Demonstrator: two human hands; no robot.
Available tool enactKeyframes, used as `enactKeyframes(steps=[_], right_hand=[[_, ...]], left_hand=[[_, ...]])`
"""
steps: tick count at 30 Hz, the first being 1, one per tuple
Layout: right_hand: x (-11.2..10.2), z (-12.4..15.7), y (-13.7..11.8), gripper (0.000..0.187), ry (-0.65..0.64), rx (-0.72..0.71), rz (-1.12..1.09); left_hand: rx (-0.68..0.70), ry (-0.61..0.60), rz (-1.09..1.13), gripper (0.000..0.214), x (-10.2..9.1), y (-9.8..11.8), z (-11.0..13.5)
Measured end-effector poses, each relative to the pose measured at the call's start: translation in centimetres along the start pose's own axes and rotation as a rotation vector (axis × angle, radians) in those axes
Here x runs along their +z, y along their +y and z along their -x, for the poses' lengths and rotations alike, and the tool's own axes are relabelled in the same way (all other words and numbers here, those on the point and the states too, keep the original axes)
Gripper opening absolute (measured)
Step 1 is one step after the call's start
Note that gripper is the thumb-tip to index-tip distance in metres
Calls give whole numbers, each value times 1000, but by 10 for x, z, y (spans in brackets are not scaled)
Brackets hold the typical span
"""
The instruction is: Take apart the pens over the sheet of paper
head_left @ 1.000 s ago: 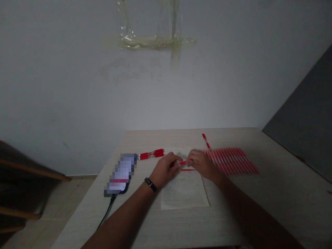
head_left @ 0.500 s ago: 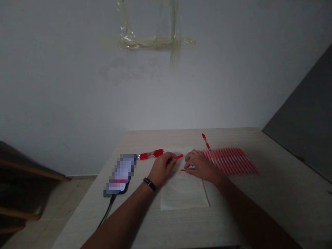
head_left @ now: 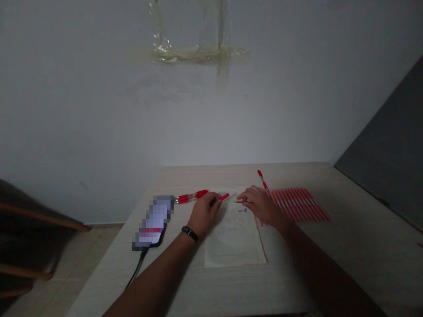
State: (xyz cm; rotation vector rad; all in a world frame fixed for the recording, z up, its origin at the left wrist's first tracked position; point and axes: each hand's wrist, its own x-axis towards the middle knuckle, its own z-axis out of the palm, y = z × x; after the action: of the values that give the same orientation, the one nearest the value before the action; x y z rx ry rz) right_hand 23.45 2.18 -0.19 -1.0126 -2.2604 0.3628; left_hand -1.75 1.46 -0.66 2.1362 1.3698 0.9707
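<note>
My left hand point(head_left: 205, 211) is closed, pinching a short red pen cap point(head_left: 224, 197) that sticks out past the fingertips to the right. Opposite it, my right hand point(head_left: 259, 202) is closed on a thin red pen refill point(head_left: 240, 201), its yellowish tip pointing left toward the cap. A small gap separates the two pieces. Both hands are over a pale sheet of paper point(head_left: 233, 246) with a small dark print on it. Beside my right hand lies a neat row of red pens point(head_left: 300, 204), partly hidden by that hand.
Several red pens point(head_left: 191, 197) lie bundled left of my left hand. A single red pen point(head_left: 262, 179) lies behind the row. At the left, a phone point(head_left: 153, 222) with a cable point(head_left: 135, 268) rests on the wooden table point(head_left: 185, 176). A wall stands behind.
My right hand has moved slightly up and away, bringing the refill level with the cap. My left hand has shifted a little to the left. The print on the paper now shows.
</note>
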Motion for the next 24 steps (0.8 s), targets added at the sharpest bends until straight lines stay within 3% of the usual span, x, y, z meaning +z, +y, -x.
enactKeyframes(steps=[10,24], right_hand=[[-1,-3,6,11,158,46,35],[2,0,7,12,86,-44,95]], left_hand=[[-40,11,-3,22,0,2,0],[67,-56,-128,15,0,3,1]])
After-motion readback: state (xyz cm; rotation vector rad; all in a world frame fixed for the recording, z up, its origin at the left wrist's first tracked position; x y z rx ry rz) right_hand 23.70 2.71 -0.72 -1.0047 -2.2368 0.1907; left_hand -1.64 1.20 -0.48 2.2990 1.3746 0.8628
